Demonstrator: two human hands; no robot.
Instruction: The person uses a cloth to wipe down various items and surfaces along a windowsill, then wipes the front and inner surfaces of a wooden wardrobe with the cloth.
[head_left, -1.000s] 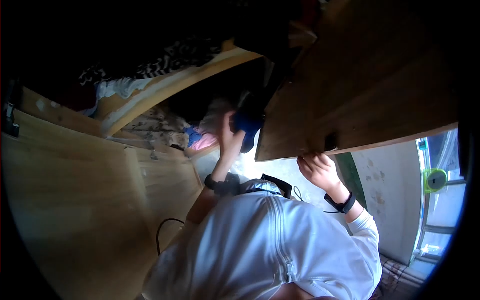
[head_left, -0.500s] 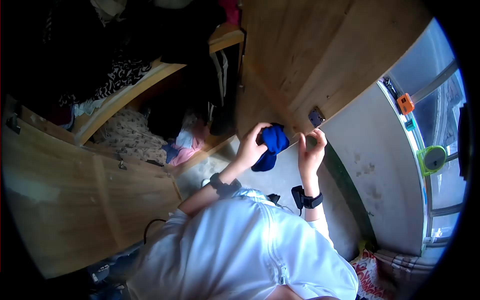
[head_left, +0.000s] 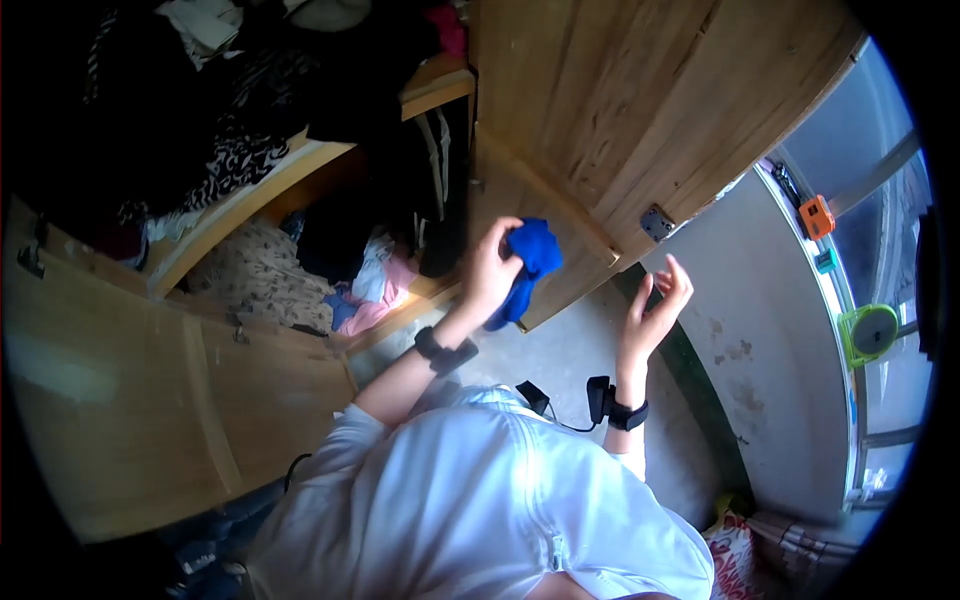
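Note:
A bunched piece of blue cloth [head_left: 535, 245] is gripped in my left hand [head_left: 490, 268], with a loose end hanging down below the fingers. What kind of cloth item it is, I cannot tell. The hand is in front of the lower part of an open wooden cabinet door [head_left: 580, 110]. My right hand [head_left: 655, 310] is raised just below the door's metal latch plate [head_left: 656, 222], apart from it. Its fingers are partly bent and spread, and nothing shows in them.
Dark and patterned clothes lie on the cabinet shelf [head_left: 310, 160]. Below it are a beige patterned garment [head_left: 265, 275] and a pink cloth [head_left: 385, 295]. Another wooden door [head_left: 130, 390] stands open at left. A windowsill at right holds a green round-framed object [head_left: 870, 335] and an orange item [head_left: 816, 217].
My left hand has moved up and left with the blue cloth. The right hand has shifted right, away from the left one, and its fingers have spread apart.

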